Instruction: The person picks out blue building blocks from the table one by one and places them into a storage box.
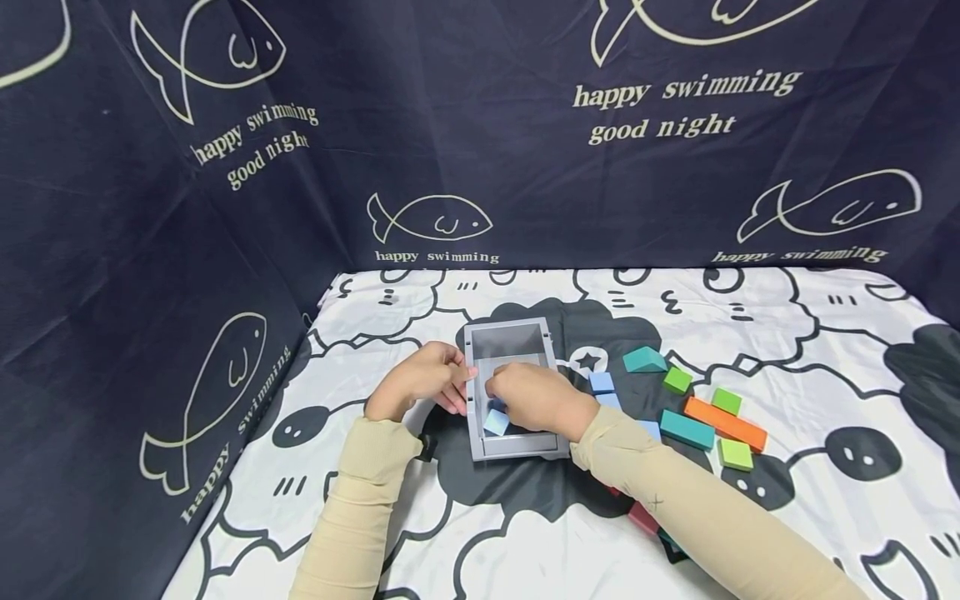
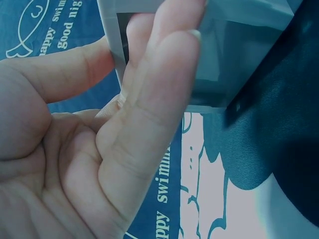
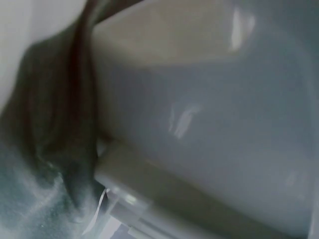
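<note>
A grey open-topped box (image 1: 512,446) stands on the patterned cloth in the head view. My left hand (image 1: 431,377) grips its left wall near the rim; in the left wrist view its fingers (image 2: 149,94) lie along the box side, the thumb apart from them. Down inside the box reaches my right hand (image 1: 536,393), fingers curled downward and pinching a shaded blue block (image 1: 496,405), mostly hidden. Beside that, a light blue block (image 1: 497,422) lies on the box floor. The right wrist view is blurred and filled by grey box surfaces (image 3: 199,129).
Right of the box lie light blue blocks (image 1: 602,382), a teal wedge (image 1: 645,360), a teal bar (image 1: 687,430), an orange bar (image 1: 724,422) and several green blocks (image 1: 735,454). Red blocks (image 1: 642,517) are partly under the right sleeve (image 1: 697,500). A dark curtain (image 1: 540,192) hangs behind.
</note>
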Available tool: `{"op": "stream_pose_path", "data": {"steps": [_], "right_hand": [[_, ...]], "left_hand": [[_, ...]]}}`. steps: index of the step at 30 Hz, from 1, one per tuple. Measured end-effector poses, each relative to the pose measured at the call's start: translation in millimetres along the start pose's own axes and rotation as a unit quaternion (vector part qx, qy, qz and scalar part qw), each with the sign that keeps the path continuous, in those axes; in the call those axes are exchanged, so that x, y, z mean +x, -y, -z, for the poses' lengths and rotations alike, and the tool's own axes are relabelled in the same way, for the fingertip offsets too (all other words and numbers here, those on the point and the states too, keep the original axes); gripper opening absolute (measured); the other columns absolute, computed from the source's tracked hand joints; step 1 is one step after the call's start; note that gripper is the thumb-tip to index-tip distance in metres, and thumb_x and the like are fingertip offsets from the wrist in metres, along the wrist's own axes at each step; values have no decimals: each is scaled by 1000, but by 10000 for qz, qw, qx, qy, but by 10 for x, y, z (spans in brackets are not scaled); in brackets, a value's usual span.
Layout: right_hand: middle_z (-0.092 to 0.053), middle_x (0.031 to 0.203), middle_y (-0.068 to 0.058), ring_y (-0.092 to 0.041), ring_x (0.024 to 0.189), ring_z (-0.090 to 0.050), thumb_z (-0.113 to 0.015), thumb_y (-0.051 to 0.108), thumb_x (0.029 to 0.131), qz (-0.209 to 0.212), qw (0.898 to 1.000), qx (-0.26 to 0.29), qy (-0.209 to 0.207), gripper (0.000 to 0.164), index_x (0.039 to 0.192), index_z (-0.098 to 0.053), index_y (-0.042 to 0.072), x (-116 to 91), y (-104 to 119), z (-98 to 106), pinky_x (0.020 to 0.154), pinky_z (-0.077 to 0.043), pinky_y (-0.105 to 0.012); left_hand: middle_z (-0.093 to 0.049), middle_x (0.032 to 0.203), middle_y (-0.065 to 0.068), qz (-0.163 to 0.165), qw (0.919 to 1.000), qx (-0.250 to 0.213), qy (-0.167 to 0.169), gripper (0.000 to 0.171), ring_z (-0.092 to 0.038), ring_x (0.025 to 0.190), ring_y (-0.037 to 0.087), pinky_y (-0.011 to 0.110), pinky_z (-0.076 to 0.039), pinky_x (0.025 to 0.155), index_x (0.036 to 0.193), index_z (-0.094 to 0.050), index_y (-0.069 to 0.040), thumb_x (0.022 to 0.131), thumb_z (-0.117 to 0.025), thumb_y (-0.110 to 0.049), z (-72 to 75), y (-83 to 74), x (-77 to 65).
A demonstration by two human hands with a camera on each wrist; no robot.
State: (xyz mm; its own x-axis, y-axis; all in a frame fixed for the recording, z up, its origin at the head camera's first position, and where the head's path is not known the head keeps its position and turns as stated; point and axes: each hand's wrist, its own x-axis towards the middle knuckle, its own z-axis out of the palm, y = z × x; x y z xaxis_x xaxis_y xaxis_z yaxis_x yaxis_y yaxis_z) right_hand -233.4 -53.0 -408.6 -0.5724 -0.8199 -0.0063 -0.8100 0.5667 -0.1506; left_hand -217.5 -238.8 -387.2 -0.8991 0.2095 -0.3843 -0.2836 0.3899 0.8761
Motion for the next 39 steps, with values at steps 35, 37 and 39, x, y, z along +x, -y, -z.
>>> {"op": "stream_pose_path", "data": {"steps": [35,37,39], "right_hand": [[-64,77,5,-9,59,-50,-66,2,74,61,9998,-112,-173,18,83,-71,17,-8,10,10,53,-49,-28],[-63,76,5,-9,59,-50,-66,2,74,62,9998,-114,-160,17,82,-71,16,-10,9,10,52,-48,-28],[-63,76,4,-10,59,-49,-66,2,73,76,9998,-97,-160,17,81,-70,16,-11,6,10,52,-47,-28]], "left_hand": [[-61,63,12,-3,10000,-55,38,16,-67,55,29,24,-54,41,81,-49,1,93,-56,-7,5,2,-11],[-61,64,13,0,10000,-42,10,17,-66,54,28,25,-55,41,82,-49,2,94,-56,-8,1,5,-7],[-61,64,13,-15,10000,-4,0,17,-66,53,27,25,-55,42,82,-50,2,94,-56,-8,-1,10,0]]}}
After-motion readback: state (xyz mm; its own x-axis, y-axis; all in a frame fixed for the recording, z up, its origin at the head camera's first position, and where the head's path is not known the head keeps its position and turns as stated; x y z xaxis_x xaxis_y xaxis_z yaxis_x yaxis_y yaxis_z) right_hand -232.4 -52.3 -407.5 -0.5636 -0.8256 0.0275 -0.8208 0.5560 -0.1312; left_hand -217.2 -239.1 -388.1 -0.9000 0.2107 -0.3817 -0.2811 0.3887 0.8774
